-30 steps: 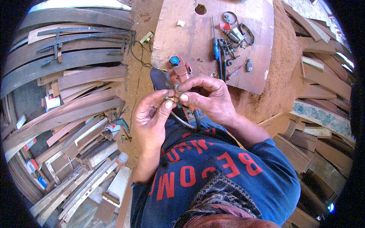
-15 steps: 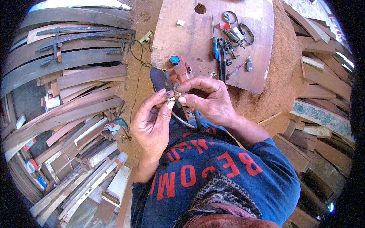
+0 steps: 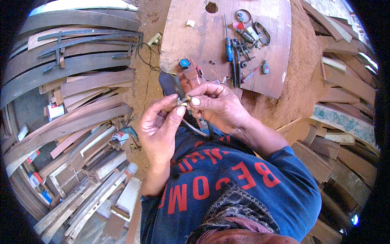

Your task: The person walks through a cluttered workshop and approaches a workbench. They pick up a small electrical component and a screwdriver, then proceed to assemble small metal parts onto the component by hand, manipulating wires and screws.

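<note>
Fingertip to fingertip, my hands meet over my lap around a small part that looks like a carbon brush [image 3: 181, 103]. My left hand [image 3: 160, 130] pinches its end between thumb and forefinger. My right hand [image 3: 221, 103] pinches the brass-coloured end of its thin coil spring [image 3: 185, 99]. Fingertips partly hide both pieces. Just beyond and beneath my hands is a reddish-brown power tool body [image 3: 189, 72] with a blue round cap. A pale cable [image 3: 195, 128] curves below my fingers.
A wooden board [image 3: 195, 40] ahead carries a blue-handled screwdriver [image 3: 228, 51], a metal tool part [image 3: 246, 36], a black ring clamp [image 3: 262, 33], a small dark bottle [image 3: 265, 67] and loose fittings. Sawdust [image 3: 306, 61] is heaped at right. Timber planks [image 3: 97, 83] are stacked on both sides.
The coil spring has tipped over and now lies between my fingertips, close to the left thumb. My right fingers have drawn slightly lower and left. The view has shifted a little.
</note>
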`<state>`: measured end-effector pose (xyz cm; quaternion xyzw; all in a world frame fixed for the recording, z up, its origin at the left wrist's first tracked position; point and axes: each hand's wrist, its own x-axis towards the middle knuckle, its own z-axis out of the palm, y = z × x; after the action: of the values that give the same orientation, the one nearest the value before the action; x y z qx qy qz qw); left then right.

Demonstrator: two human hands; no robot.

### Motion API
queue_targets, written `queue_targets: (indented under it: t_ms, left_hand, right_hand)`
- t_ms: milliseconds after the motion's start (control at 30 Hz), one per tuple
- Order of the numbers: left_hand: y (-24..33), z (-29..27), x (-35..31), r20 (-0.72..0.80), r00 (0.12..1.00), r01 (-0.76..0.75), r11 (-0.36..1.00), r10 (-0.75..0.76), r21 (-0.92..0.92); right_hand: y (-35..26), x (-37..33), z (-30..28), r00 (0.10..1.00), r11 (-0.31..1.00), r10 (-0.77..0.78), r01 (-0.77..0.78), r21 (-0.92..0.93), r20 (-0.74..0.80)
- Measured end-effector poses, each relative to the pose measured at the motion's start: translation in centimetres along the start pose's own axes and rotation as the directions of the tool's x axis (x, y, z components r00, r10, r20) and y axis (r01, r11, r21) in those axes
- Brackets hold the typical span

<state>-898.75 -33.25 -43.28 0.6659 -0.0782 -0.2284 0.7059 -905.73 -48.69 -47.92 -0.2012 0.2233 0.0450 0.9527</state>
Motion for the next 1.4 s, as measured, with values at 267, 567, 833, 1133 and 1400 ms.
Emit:
queue_targets:
  t_ms: [267,567,833,1133,1400]
  left_hand:
    - [-0.1,-0.1,0.1,-0.02,1.0,0.023,1.0,-0.023,-0.006]
    - [-0.5,-0.3,0.0,0.003,0.999,-0.051,0.997,0.051,0.058]
    - [-0.6,0.1,0.2,0.028,0.993,-0.119,0.981,0.116,0.154]
    - [-2.0,-0.2,0.0,-0.025,0.999,-0.026,0.991,0.03,0.133]
    - [-2.9,-2.1,-0.3,0.003,0.996,0.087,0.993,-0.087,-0.073]
  right_hand:
    - [0.1,0.0,0.0,1.0,0.997,-0.002,0.003,-0.075,0.008]
    - [-0.2,-0.3,0.1,0.996,0.956,-0.094,0.092,-0.277,0.007]
    - [-0.2,-0.2,-0.1,0.997,0.963,-0.08,0.072,-0.261,-0.02]
    - [-2.3,1.7,-3.3,0.949,0.79,-0.245,0.079,-0.607,-0.196]
    - [-4.5,10.6,-20.0,0.705,-0.395,-0.654,-0.007,-0.919,0.276]
